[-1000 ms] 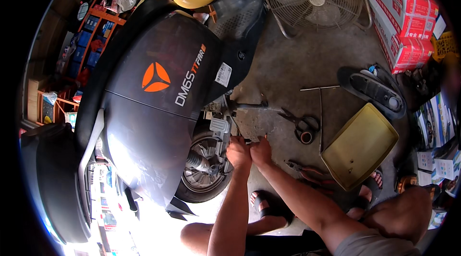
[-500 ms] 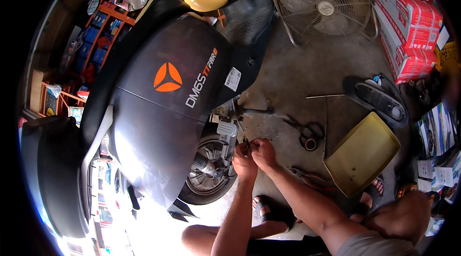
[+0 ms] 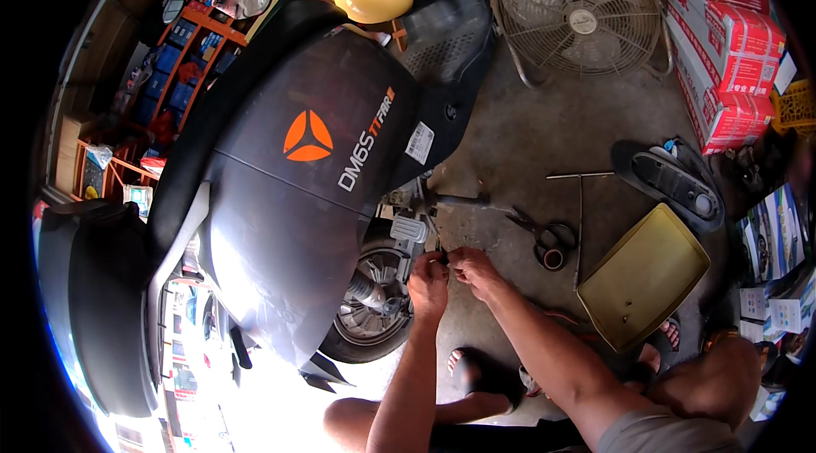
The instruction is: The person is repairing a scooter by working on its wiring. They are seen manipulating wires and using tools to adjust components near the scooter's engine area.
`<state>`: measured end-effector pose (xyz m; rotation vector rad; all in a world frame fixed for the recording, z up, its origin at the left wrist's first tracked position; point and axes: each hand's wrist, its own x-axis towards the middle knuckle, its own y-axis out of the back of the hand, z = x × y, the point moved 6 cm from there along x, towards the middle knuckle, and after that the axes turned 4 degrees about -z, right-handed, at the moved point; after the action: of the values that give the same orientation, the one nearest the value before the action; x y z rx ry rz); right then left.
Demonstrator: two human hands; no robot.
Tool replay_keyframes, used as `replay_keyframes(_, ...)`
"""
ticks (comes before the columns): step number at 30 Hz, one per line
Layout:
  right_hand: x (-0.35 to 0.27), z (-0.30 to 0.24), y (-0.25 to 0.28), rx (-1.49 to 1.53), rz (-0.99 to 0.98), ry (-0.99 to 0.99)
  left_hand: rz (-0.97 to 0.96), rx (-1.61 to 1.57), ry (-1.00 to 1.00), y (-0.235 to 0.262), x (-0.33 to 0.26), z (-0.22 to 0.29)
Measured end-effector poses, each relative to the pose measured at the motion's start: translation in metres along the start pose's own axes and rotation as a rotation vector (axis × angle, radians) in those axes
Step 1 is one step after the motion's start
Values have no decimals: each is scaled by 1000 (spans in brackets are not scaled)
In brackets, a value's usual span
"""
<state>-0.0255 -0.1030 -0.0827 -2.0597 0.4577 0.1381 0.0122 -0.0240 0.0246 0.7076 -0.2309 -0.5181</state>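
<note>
My left hand (image 3: pixel 427 285) is closed, thumb and fingers pinching a small dark piece (image 3: pixel 442 257) beside the rear wheel (image 3: pixel 371 336) of a grey electric scooter (image 3: pixel 297 198). A thin cable or rod seems to run down to it from under the scooter's body. Just to the right, my right hand (image 3: pixel 474 272) is closed too, fingertips pinched close to the same piece. Whatever sits in its fingertips is too small to make out. Above both hands is a grey ribbed footrest (image 3: pixel 409 229).
Scissors (image 3: pixel 549 243), a T-handled wrench (image 3: pixel 580 206) and a yellowish tray (image 3: pixel 643 279) with small parts lie on the floor to the right. Farther off are a dark plastic cover (image 3: pixel 671 184), a floor fan (image 3: pixel 582 15) and stacked red-and-white boxes (image 3: pixel 738 70). Sandalled feet (image 3: pixel 466 372) are close below.
My right hand has drawn slightly right, leaving a small gap to my left hand. My left hand keeps its pinch on the dark piece. The whole view has shifted a little.
</note>
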Motion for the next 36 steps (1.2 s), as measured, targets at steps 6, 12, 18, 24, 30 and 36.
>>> replay_keyframes(6, -11, -5, -3, 51, -1, 38, 20, 270, -41, 4, 4, 19)
replay_keyframes(12, -11, -7, -6, -274, 118, 466, -22, 281, -6, 5, 8, 24)
replay_keyframes(18, -13, -4, -11, -608, 328, 586, -72, 227, 52, 2, 14, 19)
replay_keyframes(24, -15, -5, -2, -228, 258, 429, -22, 169, 33, -1, 14, 3)
replay_keyframes(30, -21, -1, -3, 88, 136, 224, -31, 161, 85, -8, 20, 4)
replay_keyframes(36, -22, 2, -3, 131, 117, 169, -18, 385, 163, -10, 21, 15)
